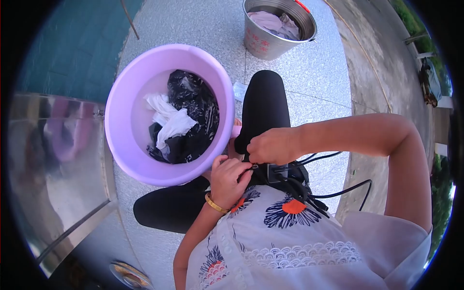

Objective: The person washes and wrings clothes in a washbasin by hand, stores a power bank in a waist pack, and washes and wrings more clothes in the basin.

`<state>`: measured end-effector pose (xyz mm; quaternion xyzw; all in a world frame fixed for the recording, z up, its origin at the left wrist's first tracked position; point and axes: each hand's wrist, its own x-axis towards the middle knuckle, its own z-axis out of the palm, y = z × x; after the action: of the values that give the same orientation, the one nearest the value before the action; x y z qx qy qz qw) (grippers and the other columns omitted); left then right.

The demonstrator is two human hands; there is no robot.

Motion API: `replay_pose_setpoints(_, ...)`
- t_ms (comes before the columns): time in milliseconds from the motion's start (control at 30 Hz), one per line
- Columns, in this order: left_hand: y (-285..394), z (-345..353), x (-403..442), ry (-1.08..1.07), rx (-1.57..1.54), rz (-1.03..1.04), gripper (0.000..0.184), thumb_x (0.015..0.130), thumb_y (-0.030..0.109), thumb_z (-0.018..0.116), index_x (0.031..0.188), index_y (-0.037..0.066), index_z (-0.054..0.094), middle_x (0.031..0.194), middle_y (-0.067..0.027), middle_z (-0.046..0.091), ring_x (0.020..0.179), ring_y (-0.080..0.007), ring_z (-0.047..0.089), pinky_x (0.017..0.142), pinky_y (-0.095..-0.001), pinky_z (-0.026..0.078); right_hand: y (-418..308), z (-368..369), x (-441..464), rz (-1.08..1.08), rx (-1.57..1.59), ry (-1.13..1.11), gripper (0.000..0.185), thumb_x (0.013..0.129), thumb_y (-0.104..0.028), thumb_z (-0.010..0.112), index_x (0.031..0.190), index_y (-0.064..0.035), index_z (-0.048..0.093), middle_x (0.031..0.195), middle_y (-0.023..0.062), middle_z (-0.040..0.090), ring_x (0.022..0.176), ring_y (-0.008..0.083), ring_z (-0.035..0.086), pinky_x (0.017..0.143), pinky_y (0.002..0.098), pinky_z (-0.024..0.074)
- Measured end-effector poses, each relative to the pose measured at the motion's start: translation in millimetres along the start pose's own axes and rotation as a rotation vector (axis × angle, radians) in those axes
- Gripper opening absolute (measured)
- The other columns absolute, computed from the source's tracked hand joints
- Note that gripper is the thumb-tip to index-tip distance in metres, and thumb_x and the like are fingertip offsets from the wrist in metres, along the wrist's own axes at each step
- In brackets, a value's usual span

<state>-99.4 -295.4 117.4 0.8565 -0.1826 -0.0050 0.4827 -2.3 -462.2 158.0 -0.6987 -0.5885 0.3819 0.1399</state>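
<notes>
Both of my hands meet at my waist, over a black bag [290, 175] with black cables [297, 191] coming out of it. My left hand [229, 180], with a gold bangle [216, 204] on the wrist, has its fingers curled onto the bag's left end, by a small metal piece like a zip. My right hand [273, 146] is closed just above the bag, with its fingertips pointing down and hidden. In front of my left hand stands a purple basin [126, 145] of water. White cloth [176, 124] and dark, shiny wet cloth [203, 104] lie in it.
A metal bucket [263, 47] with red lettering holds light-coloured cloth [270, 21] ahead. Speckled grey floor tiles [314, 72] lie around my black-trousered legs [263, 104]. To the left is a shiny metal panel [63, 159]. A straw-coloured round object [129, 275] sits lower left.
</notes>
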Motion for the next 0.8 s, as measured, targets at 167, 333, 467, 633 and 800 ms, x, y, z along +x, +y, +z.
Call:
replay_pose_setpoints(167, -1.3, -2.9, 3.0, 0.004, 0.013, 0.018, 0.008, 0.063, 0.007, 0.063, 0.069, 0.006, 0.058, 0.055, -0.0014, 0.049, 0.049, -0.0157, 0.047, 0.075, -0.0335, 0.034, -6.4, -1.6, -0.9, -0.087, -0.298, 0.173, 0.008, 0.066, -0.011, 0.053, 0.071, -0.0054, 0.054, 0.069, 0.0039, 0.049, 0.069, 0.0189, 0.052, 0.057, 0.0290, 0.0439)
replay_pose_setpoints(333, 3.0, -6.8, 9.7, 0.024, 0.000, 0.024, 0.007, 0.063, 0.007, 0.063, 0.068, 0.006, 0.057, 0.054, -0.0015, 0.047, 0.050, -0.0160, 0.047, 0.076, -0.0349, 0.034, -15.5, -14.9, -4.3, -0.205, -0.599, 0.282, 0.008, 0.064, -0.015, 0.054, 0.061, -0.0076, 0.053, 0.062, -0.0004, 0.045, 0.061, 0.0128, 0.049, 0.051, 0.0247, 0.0394)
replay_pose_setpoints(467, 9.6, -13.9, 14.9, -0.001, 0.059, 0.091, 0.006, 0.064, 0.007, 0.061, 0.069, 0.006, 0.057, 0.059, -0.0028, 0.050, 0.057, -0.0175, 0.050, 0.078, -0.0358, 0.033, -25.7, -28.4, -10.7, -0.212, -0.634, 0.223, 0.009, 0.061, -0.015, 0.054, 0.059, -0.0067, 0.054, 0.061, 0.0001, 0.047, 0.063, 0.0143, 0.051, 0.052, 0.0263, 0.0405)
replay_pose_setpoints(633, 13.0, -16.6, 12.5, -0.013, 0.120, 0.132, 0.004, 0.067, 0.008, 0.059, 0.069, 0.007, 0.057, 0.063, -0.0034, 0.051, 0.062, -0.0180, 0.052, 0.080, -0.0359, 0.032, -30.9, -30.3, -15.4, -0.236, -0.652, 0.160, 0.010, 0.058, -0.015, 0.055, 0.057, -0.0057, 0.057, 0.062, 0.0006, 0.050, 0.064, 0.0154, 0.052, 0.056, 0.0280, 0.0421)
replay_pose_setpoints(800, 4.7, -12.2, 2.1, 0.016, 0.112, 0.139, 0.008, 0.061, 0.006, 0.063, 0.066, 0.008, 0.057, 0.060, -0.0022, 0.053, 0.057, -0.0168, 0.052, 0.084, -0.0391, 0.032, -30.8, -25.2, -13.2, -0.318, -0.678, 0.195, 0.010, 0.055, -0.015, 0.055, 0.054, -0.0072, 0.050, 0.056, -0.0013, 0.041, 0.057, 0.0131, 0.046, 0.051, 0.0250, 0.0358)
